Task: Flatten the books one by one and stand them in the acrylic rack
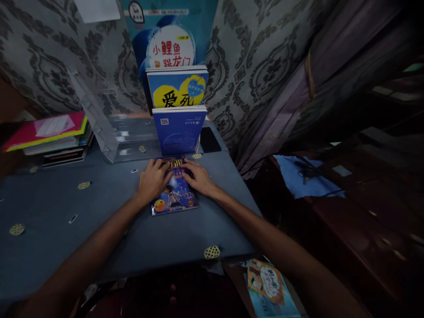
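A dark blue and purple book (177,196) with a cartoon figure and "(22)" on its cover lies flat on the cloth-covered table. My left hand (153,179) rests on the upper left of that book, fingers bent a little over the cover title. From the right, my right hand (198,176) lies on its upper right part with fingers stretched inward. Neither hand lifts the book. Just behind it a blue book (180,132) stands upright, followed by a blue and yellow book (177,86) and a tall teal book (168,26) against the patterned wall.
A clear plastic stand (96,115) is left of the upright books. Further left is a stack of books and folders (62,132). A black phone (210,139) lies near the table's right edge. Below the front edge is another book (270,287); a blue cloth (298,176) lies at right.
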Motion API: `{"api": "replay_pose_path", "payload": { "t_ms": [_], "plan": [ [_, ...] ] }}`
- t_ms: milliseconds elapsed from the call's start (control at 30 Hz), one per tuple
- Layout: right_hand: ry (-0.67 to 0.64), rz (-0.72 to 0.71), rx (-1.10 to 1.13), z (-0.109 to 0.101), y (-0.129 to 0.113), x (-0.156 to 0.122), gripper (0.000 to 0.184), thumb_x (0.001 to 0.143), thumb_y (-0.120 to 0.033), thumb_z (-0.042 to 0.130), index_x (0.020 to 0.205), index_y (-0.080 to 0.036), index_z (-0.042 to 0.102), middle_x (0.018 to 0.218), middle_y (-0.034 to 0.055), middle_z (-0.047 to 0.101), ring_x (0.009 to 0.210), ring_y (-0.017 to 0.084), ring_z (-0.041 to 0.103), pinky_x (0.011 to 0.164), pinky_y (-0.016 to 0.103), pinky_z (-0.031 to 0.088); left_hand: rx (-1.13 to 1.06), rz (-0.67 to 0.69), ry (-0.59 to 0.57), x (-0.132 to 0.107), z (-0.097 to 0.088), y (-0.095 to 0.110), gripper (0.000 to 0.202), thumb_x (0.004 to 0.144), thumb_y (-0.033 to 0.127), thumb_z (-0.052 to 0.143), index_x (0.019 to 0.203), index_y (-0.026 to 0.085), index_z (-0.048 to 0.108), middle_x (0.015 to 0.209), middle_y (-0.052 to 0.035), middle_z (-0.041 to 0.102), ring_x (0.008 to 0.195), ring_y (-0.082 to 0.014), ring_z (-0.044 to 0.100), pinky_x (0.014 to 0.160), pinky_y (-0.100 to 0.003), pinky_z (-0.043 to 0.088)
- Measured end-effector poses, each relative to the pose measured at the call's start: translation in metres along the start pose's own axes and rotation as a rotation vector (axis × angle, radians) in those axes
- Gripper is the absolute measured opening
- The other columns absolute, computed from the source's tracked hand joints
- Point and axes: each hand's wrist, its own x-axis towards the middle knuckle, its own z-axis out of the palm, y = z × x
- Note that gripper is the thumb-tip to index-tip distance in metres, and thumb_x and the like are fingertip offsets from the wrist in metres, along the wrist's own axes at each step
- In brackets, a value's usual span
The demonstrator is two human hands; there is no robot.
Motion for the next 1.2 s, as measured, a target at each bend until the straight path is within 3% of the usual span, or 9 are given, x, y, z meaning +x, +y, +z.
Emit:
{"api": "replay_pose_path", "payload": {
  "t_ms": [200,300,400,500,600,800,1033,1200],
  "plan": [
    [0.017,0.007,0.040,0.000,0.004,0.000,0.034,0.091,-0.024,0.061,0.124,-0.023,0.069,0.143,0.0126,0.062,0.137,0.028,0.054,0.116,0.055,0.040,0.032,0.068,-0.033,-0.005,-0.003,0.004,0.037,0.104,0.031,0.043,0.133,0.019,0.063,0.132,-0.0145,0.064,0.118,-0.0351,0.055,0.093,-0.052,0.049],
    [0.004,0.008,0.068,-0.002,0.003,0.000,0.034,0.092,-0.024,0.059,0.124,-0.022,0.069,0.143,0.0133,0.062,0.137,0.028,0.054,0.116,0.054,0.040,-0.047,0.208,-0.050,-0.015,-0.005,0.012,0.036,0.104,0.028,0.043,0.132,0.018,0.063,0.133,-0.0135,0.064,0.122,-0.0313,0.055,0.102,-0.051,0.045],
    [0.002,0.012,0.070,-0.003,0.002,-0.001,0.033,0.093,-0.024,0.058,0.124,-0.021,0.069,0.145,0.0138,0.061,0.138,0.028,0.053,0.117,0.053,0.038,-0.148,0.386,-0.106,-0.027,-0.008,0.023,0.037,0.103,0.040,0.050,0.128,0.018,0.065,0.131,-0.0118,0.065,0.123,-0.0286,0.056,0.104,-0.045,0.045],
    [0.010,0.024,0.067,-0.003,0.002,-0.001,0.033,0.092,-0.024,0.059,0.123,-0.021,0.069,0.145,0.0132,0.060,0.139,0.028,0.052,0.118,0.052,0.038,-0.150,0.489,-0.156,-0.037,-0.014,0.031,0.047,0.098,0.053,0.056,0.127,0.018,0.066,0.132,-0.0129,0.064,0.125,-0.0307,0.055,0.104,-0.045,0.045],
    [0.023,0.025,0.072,-0.003,0.001,-0.003,0.031,0.092,-0.024,0.059,0.122,-0.021,0.070,0.143,0.0119,0.062,0.137,0.027,0.054,0.117,0.049,0.040,-0.115,0.509,-0.173,-0.042,-0.017,0.035,0.052,0.096,0.053,0.060,0.132,0.015,0.062,0.134,-0.0153,0.063,0.125,-0.0322,0.055,0.104,-0.046,0.045],
    [0.055,0.015,0.084,-0.008,-0.005,-0.009,0.029,0.093,-0.021,0.056,0.118,-0.020,0.072,0.135,0.0113,0.067,0.130,0.026,0.059,0.113,0.046,0.043,-0.076,0.543,-0.097,-0.044,-0.009,0.036,0.041,0.101,0.041,0.054,0.129,0.012,0.064,0.130,-0.0154,0.067,0.123,-0.0304,0.059,0.103,-0.045,0.047],
    [0.079,0.096,0.175,-0.021,-0.021,-0.025,0.027,0.095,-0.022,0.053,0.113,-0.021,0.073,0.101,0.0053,0.078,0.101,0.022,0.069,0.094,0.038,0.053,-0.074,0.574,-0.028,-0.045,-0.005,0.034,0.038,0.103,0.038,0.050,0.126,0.011,0.065,0.127,-0.0151,0.070,0.124,-0.0297,0.062,0.100,-0.044,0.052],
    [0.040,0.166,0.345,-0.025,-0.028,-0.045,0.029,0.095,-0.023,0.051,0.115,-0.018,0.072,0.089,0.0040,0.079,0.084,0.019,0.073,0.086,0.035,0.055,-0.059,0.597,0.004,-0.043,-0.005,0.033,0.036,0.104,0.035,0.049,0.125,0.012,0.067,0.125,-0.0132,0.072,0.122,-0.0286,0.064,0.098,-0.042,0.054]
  ]
}}
